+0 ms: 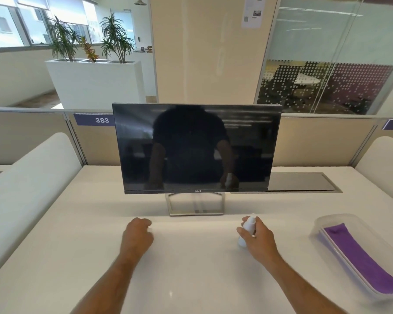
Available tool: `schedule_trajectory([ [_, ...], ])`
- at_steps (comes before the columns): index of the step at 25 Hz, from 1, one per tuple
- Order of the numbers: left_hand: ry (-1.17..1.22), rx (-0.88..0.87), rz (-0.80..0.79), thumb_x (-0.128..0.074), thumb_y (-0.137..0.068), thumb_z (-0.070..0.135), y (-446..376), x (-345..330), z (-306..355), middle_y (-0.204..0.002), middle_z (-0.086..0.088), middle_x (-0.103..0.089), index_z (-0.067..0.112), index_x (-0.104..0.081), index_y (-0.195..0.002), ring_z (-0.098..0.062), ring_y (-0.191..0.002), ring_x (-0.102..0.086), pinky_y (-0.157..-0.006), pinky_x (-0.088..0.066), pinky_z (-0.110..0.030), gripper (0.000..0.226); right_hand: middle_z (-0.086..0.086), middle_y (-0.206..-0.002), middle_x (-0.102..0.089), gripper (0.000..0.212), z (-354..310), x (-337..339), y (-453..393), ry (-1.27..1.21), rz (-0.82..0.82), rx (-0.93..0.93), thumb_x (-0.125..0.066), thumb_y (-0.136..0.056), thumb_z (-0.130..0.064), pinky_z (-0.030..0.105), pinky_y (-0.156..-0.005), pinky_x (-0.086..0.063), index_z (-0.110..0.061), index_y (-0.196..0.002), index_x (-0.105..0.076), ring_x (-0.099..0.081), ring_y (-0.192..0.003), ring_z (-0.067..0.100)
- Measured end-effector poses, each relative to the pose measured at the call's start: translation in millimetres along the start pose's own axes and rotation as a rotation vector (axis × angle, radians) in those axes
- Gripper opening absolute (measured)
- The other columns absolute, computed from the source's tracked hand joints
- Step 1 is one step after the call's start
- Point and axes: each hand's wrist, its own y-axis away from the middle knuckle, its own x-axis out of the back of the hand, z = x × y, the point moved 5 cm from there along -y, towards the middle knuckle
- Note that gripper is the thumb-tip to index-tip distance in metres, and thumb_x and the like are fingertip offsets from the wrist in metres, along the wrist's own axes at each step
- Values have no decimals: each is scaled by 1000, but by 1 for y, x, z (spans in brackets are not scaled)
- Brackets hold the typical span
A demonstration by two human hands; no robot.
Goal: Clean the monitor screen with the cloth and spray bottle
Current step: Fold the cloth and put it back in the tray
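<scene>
Forearms reaching in from the bottom edge, bare, both laid out over the white desk [191, 279]. Left hand [137, 234] resting knuckles-up on the desktop, fingers curled under into a loose fist, nothing visibly held. Right hand [258, 237] wrapped round a small white spray bottle [247, 230], thumb across the near side, fingers curled over the far side, nozzle end poking up above the knuckles, base close to or touching the desk, hard to say which. Off to the right, well apart from that hand, a clear plastic tray [320, 223] lying at a slant, with the purple cloth [361, 259] stretched flat along its length inside. Further back, dead centre, the Dell monitor [196, 148] standing upright on its open silver frame stand [195, 206], screen dark, showing a dim reflection of a torso and two arms. Just behind its lower right corner, a dark glossy panel [302, 181] set flush into the desk. White rounded side screens [32, 177] flanking the desk on both sides. Beyond, a beige partition with a purple label [95, 120] reading 383. Further still, a white planter [93, 82] with leafy plants at left, a cream column [209, 48] in the middle, dotted glass walls [327, 82] at right.
</scene>
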Motion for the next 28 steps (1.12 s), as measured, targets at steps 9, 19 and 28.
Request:
schedule_trajectory([
  [9,818,-79,-215,-61,-98,25,58,-49,128,-107,5,-73,24,-66,-113,-11,-100,-65,-83,-53,-28,16,-9,-97,-69,30,-37,-26,20,49,-112,155,-66,-91,-42,31,-78,-54,-26,-115,-57,-66,-87,12],
  [19,1122,91,-254,-69,-90,43,71,-58,161,-114,4,-62,34,-54,-110,-20,-103,-62,-76,-50,-26,27,-7,-92,-65,26,-72,-29,42,129,-189,304,-56,-98,-42,16,-64,-42,-21,-114,-55,-57,-75,7],
  [28,1136,36,-259,-62,-93,45,75,-58,166,-117,4,-62,35,-52,-116,-21,-107,-63,-69,-52,-17,27,-7,-106,-68,34,-86,-27,44,169,-210,347,-54,-98,-46,15,-71,-47,-23,-123,-57,-63,-86,8],
])
